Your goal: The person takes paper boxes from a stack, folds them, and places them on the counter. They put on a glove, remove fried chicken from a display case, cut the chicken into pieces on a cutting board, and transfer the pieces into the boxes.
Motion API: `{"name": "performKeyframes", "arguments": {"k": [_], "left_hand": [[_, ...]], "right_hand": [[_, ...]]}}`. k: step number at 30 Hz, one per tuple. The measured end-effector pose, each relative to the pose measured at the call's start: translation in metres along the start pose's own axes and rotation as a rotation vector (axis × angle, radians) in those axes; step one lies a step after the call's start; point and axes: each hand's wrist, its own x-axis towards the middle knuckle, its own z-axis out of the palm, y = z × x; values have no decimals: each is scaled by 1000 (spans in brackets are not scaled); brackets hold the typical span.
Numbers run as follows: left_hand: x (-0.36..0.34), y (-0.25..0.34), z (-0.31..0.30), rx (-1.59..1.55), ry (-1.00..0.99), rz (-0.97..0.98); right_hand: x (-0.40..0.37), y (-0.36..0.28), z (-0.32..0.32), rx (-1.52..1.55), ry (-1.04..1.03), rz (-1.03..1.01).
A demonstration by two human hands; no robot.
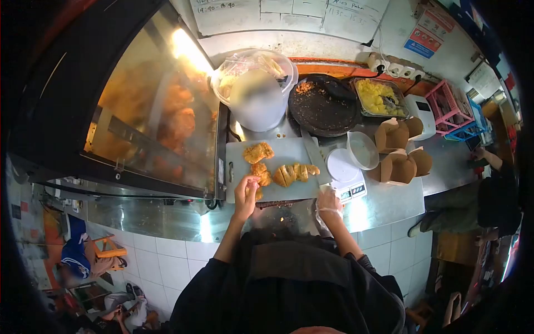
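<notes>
Across the centre, a silvery metal worktop (pixel 389 206) carries a pale grey rectangular board (pixel 289 153), probably shielding it from cuts. The right hand (pixel 329 204) grasps a long steel knife (pixel 315 158), blade pointing away, presumably for safety. Mid-frame on the board, the left hand (pixel 246 196) reaches golden crumbed chicken (pixel 261 173); its grip I cannot tell.

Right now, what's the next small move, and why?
Probably bring the knife left to the apparently uncut fried piece at the left hand. The right hand already grips the knife near the board's right edge, and the neighboring piece is already sliced.
</notes>
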Motion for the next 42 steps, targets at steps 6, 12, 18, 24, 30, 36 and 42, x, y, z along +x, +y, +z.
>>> {"name": "performKeyframes", "arguments": {"k": [6, 12, 18, 24, 30, 36, 42], "left_hand": [[-9, 4, -17, 30, 0, -9], [-19, 11, -24, 97, -59, 30], [-35, 1, -29, 57, -25, -12], [-33, -1, -36, 100, -32, 4], [-31, 1, -34, 99, -49, -29], [-29, 6, -38, 67, -108, -39], [-28, 0, -38, 64, -91, 34]], "right_hand": [[24, -28, -70, 55, 165, -121], [85, -46, -43, -96, 65, -740], [83, -63, -26, -110, 179, -833], [87, -82, -37, -117, -132, -685], [73, -105, 10, 85, 252, -188], [48, -116, -47, 35, 308, -173], [62, -24, -24, 98, 188, -308]]}}
